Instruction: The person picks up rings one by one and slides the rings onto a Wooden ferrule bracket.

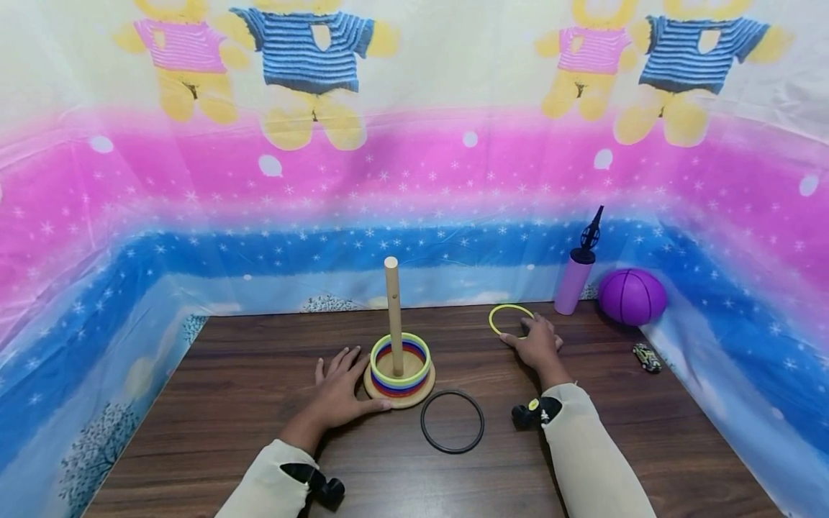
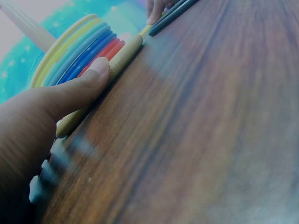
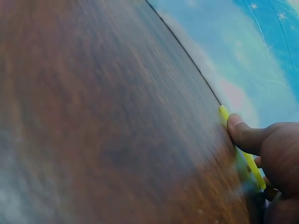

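Observation:
A ring-toss stand has a wooden post (image 1: 393, 309) on a round base (image 1: 424, 394). Stacked rings, yellow on top over blue and red (image 2: 112, 49), lie around the post's foot. My left hand (image 1: 333, 392) rests at the base's left side, fingers spread out straight, the thumb (image 2: 96, 74) laid along the near edge. Farther right, my right hand (image 1: 539, 344) pinches a yellow ring (image 1: 509, 306) by its near right side, close to the table's back edge. In the right wrist view the thumb (image 3: 240, 133) presses on this ring's rim, and the other fingers are partly hidden.
A black ring (image 1: 453, 451) lies flat on the brown table (image 1: 401, 482) between my hands. Beyond my right hand stand a purple hand pump (image 1: 573, 286) and a purple ball (image 1: 632, 297), with a small toy car (image 1: 646, 357) nearer. Printed cloth hangs around the table.

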`<action>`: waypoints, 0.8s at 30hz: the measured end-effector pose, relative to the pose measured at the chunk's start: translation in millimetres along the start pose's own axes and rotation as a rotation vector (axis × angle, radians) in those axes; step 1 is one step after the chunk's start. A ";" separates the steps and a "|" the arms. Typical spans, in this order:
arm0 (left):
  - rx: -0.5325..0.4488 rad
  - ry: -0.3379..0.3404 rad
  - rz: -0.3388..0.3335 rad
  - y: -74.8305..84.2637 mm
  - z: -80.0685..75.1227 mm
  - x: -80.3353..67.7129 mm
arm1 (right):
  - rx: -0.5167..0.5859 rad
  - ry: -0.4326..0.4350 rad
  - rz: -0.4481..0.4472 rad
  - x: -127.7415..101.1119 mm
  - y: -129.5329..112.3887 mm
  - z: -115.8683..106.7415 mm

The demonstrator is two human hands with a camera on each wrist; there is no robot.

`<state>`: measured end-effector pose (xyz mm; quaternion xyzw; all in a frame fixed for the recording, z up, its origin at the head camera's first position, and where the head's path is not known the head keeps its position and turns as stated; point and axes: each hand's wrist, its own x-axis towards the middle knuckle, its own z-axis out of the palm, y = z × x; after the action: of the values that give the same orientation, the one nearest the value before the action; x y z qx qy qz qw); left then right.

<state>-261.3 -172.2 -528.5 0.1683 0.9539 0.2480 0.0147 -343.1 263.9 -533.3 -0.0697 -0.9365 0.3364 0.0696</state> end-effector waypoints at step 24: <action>-0.027 0.003 0.003 -0.1 -0.6 -1.6 | 0.258 0.095 -0.086 -5.5 4.2 1.4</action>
<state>-259.9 -173.0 -528.1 0.1692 0.9503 0.2610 0.0150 -337.7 265.3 -537.5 -0.0360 -0.8834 0.4469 0.1363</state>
